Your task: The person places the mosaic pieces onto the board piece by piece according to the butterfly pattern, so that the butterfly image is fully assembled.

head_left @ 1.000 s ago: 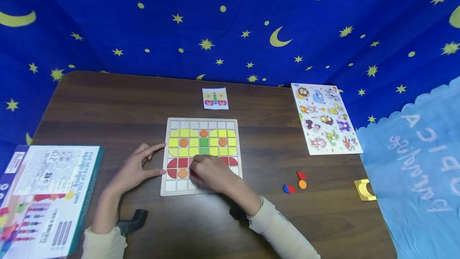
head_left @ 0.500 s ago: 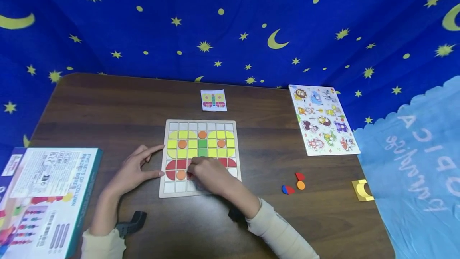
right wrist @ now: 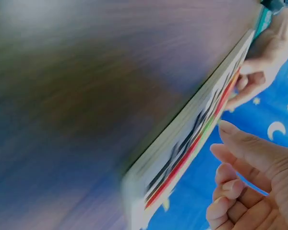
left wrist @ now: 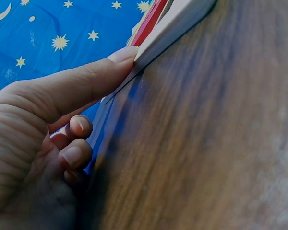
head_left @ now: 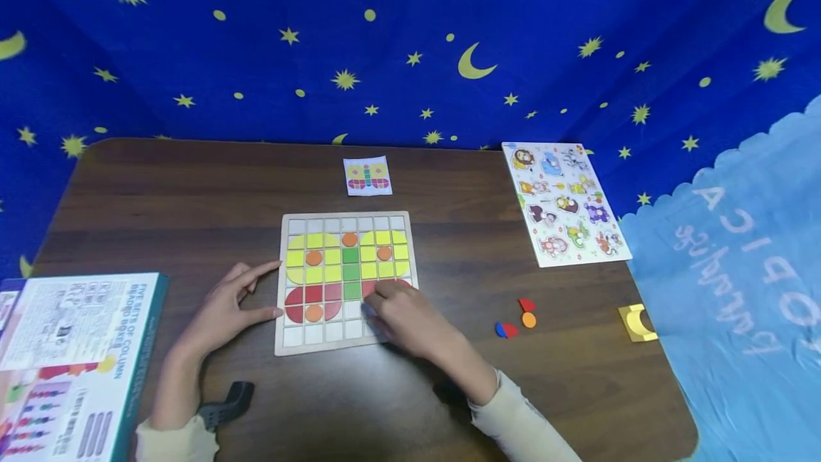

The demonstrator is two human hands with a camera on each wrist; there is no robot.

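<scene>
A square wooden grid board (head_left: 308, 349) lies on the table, bearing yellow, red, orange and green tiles in a butterfly pattern. My left hand (head_left: 224, 309) touches the board's left edge with thumb and forefinger spread; in the left wrist view the thumb (left wrist: 93, 79) presses the rim. Over the board's lower right part is my right hand (head_left: 410, 319), hiding several cells. The right wrist view shows its thumb (right wrist: 247, 143) apart from the forefinger, with nothing visible between them. Left of it, a red quarter-round tile (head_left: 332, 311) sits in a cell beside an orange disc (head_left: 313, 313).
Beyond the board lies a butterfly picture card (head_left: 368, 176). To the right are loose red pieces (head_left: 527, 304), an orange disc (head_left: 529, 319) and a yellow cut-out block (head_left: 637, 323). An animal puzzle board (head_left: 564, 205) stands behind them; a large box (head_left: 77, 362) lies at left.
My right hand has moved right across the board, uncovering the red quarter-round tile and a green tile in the middle column. The left hand stays at the board's edge. The head view has shifted slightly.
</scene>
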